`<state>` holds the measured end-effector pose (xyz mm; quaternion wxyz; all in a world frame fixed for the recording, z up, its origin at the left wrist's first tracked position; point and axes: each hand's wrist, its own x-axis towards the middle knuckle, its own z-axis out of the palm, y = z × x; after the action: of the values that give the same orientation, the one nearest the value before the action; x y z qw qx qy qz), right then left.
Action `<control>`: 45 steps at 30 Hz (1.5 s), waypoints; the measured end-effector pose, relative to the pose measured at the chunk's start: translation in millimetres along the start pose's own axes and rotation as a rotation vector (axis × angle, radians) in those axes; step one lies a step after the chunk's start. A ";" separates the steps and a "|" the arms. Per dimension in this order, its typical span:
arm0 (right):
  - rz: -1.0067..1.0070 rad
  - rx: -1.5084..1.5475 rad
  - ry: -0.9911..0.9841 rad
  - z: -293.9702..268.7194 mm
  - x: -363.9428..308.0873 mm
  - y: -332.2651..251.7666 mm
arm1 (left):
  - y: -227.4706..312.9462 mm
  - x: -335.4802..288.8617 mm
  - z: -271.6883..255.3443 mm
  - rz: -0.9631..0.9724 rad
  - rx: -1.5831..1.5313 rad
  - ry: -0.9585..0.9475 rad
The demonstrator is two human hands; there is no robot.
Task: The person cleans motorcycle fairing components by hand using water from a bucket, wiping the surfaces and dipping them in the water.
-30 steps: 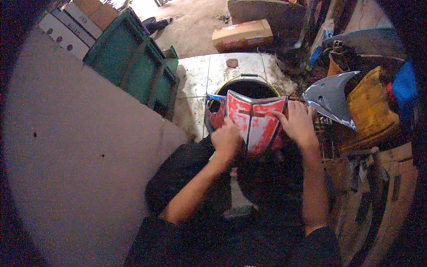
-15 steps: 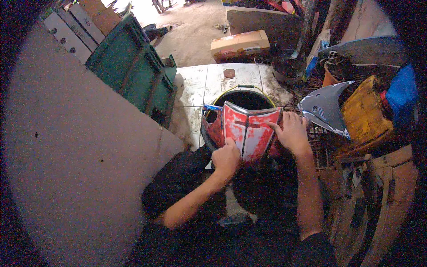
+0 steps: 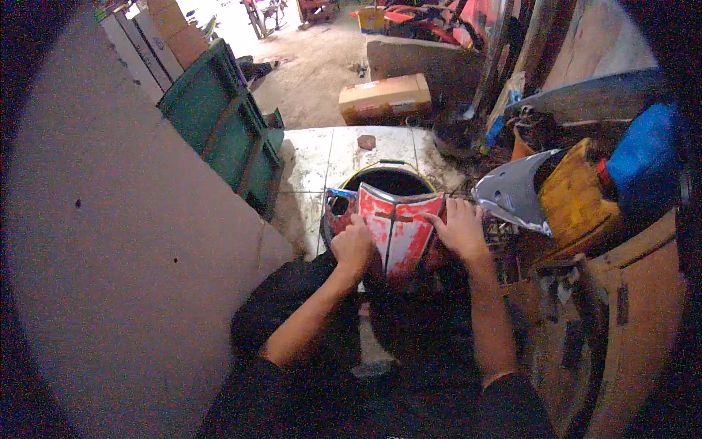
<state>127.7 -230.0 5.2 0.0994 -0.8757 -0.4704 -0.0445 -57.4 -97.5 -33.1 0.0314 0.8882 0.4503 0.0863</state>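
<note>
A curved fairing panel (image 3: 406, 245), red with worn whitish patches and a dark line down its middle, is tilted in front of my lap. My right hand (image 3: 462, 228) grips its right edge, thumb on the face and fingers over the side. At the left edge, my left hand (image 3: 352, 247) is closed with its fingers curled against the surface; whatever may be in them is hidden. Directly behind the panel stands a dark bucket (image 3: 391, 180) with a yellow rim. A blue and red part with a hole (image 3: 341, 204) shows left of the panel.
A pale wall (image 3: 146, 278) runs along my left, with a green cabinet (image 3: 219, 121) beyond. On the right lie a grey fairing piece (image 3: 512, 192), a yellow container (image 3: 581, 201) and blue plastic (image 3: 643, 161). A cardboard box (image 3: 384, 100) sits ahead, past the white tiles (image 3: 307, 157).
My left hand has shifted up and outward along the panel's left edge. The right hand keeps its hold. The view has tilted up a little and turned slightly right.
</note>
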 end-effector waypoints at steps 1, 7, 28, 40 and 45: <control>0.017 -0.010 0.002 1.0 1.1 4.4 | 5.3 -4.6 -1.2 0.005 -0.013 -0.044; 0.027 0.008 0.003 -9.8 3.8 -4.0 | -0.1 0.7 3.6 -0.008 0.104 0.133; 0.015 0.000 -0.029 -14.5 6.2 0.2 | 6.6 3.0 4.3 -0.028 0.112 0.077; 0.048 -0.023 -0.048 -11.7 3.8 4.5 | 18.7 -23.5 1.7 0.043 0.093 -0.018; 0.041 -0.004 -0.047 -13.1 8.7 -8.2 | -5.4 3.1 7.2 0.103 0.121 0.047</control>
<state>125.9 -221.3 20.6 0.0875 -0.8861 -0.4547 -0.0227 -58.7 -91.7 -40.5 -0.0377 0.9082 0.4088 0.0812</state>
